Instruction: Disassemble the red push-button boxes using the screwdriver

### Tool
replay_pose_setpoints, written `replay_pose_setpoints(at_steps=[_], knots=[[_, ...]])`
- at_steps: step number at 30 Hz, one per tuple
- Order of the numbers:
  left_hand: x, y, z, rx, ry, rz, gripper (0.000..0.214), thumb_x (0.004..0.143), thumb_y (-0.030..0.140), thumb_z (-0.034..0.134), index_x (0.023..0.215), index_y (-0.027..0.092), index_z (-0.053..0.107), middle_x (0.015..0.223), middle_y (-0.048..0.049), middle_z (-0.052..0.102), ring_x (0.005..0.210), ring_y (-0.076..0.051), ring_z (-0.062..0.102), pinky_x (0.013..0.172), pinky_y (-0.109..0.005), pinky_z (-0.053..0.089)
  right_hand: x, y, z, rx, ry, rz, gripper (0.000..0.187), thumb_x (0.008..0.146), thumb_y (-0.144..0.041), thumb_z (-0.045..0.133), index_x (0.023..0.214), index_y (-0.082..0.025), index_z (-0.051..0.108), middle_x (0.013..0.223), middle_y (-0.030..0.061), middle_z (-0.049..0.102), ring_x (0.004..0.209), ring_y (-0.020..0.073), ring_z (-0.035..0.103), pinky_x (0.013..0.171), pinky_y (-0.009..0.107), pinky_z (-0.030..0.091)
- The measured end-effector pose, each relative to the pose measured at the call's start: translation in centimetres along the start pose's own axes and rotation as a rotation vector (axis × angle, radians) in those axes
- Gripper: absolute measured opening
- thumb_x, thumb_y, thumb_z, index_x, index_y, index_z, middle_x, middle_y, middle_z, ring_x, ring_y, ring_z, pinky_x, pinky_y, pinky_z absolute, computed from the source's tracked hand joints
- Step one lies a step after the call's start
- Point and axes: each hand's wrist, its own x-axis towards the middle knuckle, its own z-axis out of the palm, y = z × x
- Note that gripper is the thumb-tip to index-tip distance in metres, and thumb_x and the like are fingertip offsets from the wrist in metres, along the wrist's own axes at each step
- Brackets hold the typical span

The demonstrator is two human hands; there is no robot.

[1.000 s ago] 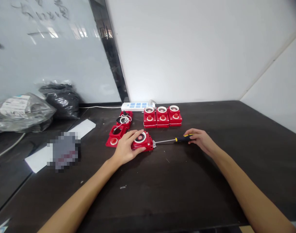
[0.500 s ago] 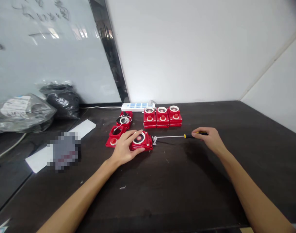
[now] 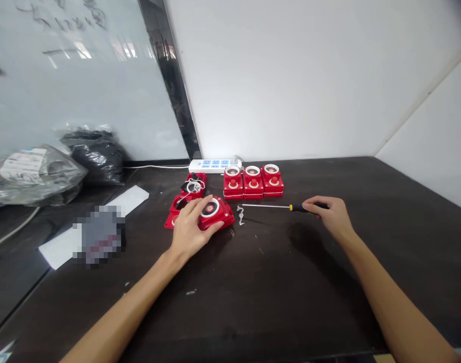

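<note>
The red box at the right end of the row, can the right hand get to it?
Probably yes: nothing stands between that red box and the right hand, though the hand grips a screwdriver and might need to put it down first.

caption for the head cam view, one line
Left hand on a red push-button box, right hand holding a yellow-and-black screwdriver, on a dark table.

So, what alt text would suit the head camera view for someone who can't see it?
A person's left hand holds a red push-button box on a dark table, and the right hand holds a yellow-and-black screwdriver. A small twisted metal piece lies between them, with three red boxes in a row behind.
</note>
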Motion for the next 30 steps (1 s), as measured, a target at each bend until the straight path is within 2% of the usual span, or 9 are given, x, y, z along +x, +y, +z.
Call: replay_pose_setpoints(at_steps=[5,9,15,20,21,23,27,30], knots=[[-0.5,1.0,0.5,0.111,-0.065,-0.006,0.061,0.078,0.048,0.073,0.133,0.029,0.054,0.123,-0.0073,0.062,0.109,-0.029,0.062,0.091,-0.045,0.053,-0.7,-0.9,2.9,-0.095,0.049,-0.087,0.02,0.078,-0.041,0.066,0.075,-0.022,0.074,0.074,0.0045,0.072,0.077,0.025,0.064,0.075,0.036,0.044],[-0.6,1.9,0.4,0.211,-0.119,-0.01,0.06,0.079,0.051,0.07,0.132,0.027,0.054,0.119,-0.0076,0.063,0.102,-0.029,0.064,0.084,-0.043,0.054,-0.3,-0.7,4.8,-0.171,-0.03,-0.208,0.015,0.082,-0.035,0.063,0.087,-0.022,0.071,0.093,0.0056,0.074,0.089,0.0242,0.066,0.084,0.037,0.045],[-1.0,3.3,-0.1,0.365,-0.171,-0.01,0.057,0.083,0.055,0.063,0.13,0.024,0.053,0.112,-0.0075,0.064,0.09,-0.025,0.066,0.066,-0.033,0.052,0.2,-0.1,6.6,-0.448,-0.205,-0.424,0.011,0.08,-0.021,0.065,0.09,-0.021,0.066,0.09,0.008,0.07,0.088,0.0265,0.059,0.08,0.039,0.043],[-0.6,5.1,-0.2,0.511,-0.241,0.0,0.054,0.083,0.058,0.061,0.122,0.022,0.057,0.105,-0.0095,0.062,0.081,-0.025,0.065,0.051,-0.027,0.042,-0.6,-2.9,7.9,-0.64,-0.168,-0.55,0.013,0.081,-0.014,0.062,0.093,-0.018,0.067,0.096,0.0119,0.066,0.093,0.0285,0.055,0.079,0.04,0.041],[-0.4,5.4,-0.2,0.541,-0.262,0.011,0.052,0.082,0.058,0.062,0.119,0.022,0.058,0.104,-0.0101,0.062,0.082,-0.026,0.065,0.051,-0.027,0.041,-0.8,-3.7,8.4,-0.603,-0.203,-0.61,0.013,0.084,-0.014,0.059,0.094,-0.018,0.067,0.097,0.0116,0.065,0.094,0.0275,0.056,0.081,0.039,0.042],[0.0,6.0,-0.2,0.588,-0.306,0.03,0.047,0.081,0.056,0.064,0.113,0.021,0.06,0.103,-0.0111,0.06,0.084,-0.028,0.064,0.052,-0.028,0.041,-1.3,-5.1,9.6,-0.475,-0.359,-0.695,0.018,0.088,-0.011,0.054,0.095,-0.019,0.068,0.095,0.0089,0.065,0.092,0.0233,0.058,0.083,0.035,0.043],[0.5,6.9,-0.2,0.615,-0.362,0.009,0.042,0.081,0.054,0.064,0.105,0.019,0.062,0.102,-0.0121,0.06,0.084,-0.03,0.065,0.053,-0.03,0.042,-1.8,-6.0,12.3,-0.374,-0.591,-0.675,0.021,0.087,-0.011,0.058,0.104,-0.019,0.068,0.099,0.0073,0.066,0.092,0.0199,0.061,0.081,0.03,0.046],[0.8,7.3,-0.2,0.608,-0.375,-0.013,0.043,0.081,0.053,0.064,0.105,0.017,0.061,0.101,-0.0129,0.06,0.083,-0.031,0.065,0.054,-0.031,0.043,-1.6,-5.5,13.2,-0.404,-0.605,-0.656,0.013,0.088,-0.012,0.058,0.092,-0.017,0.069,0.092,0.008,0.067,0.09,0.0208,0.063,0.078,0.031,0.046]])
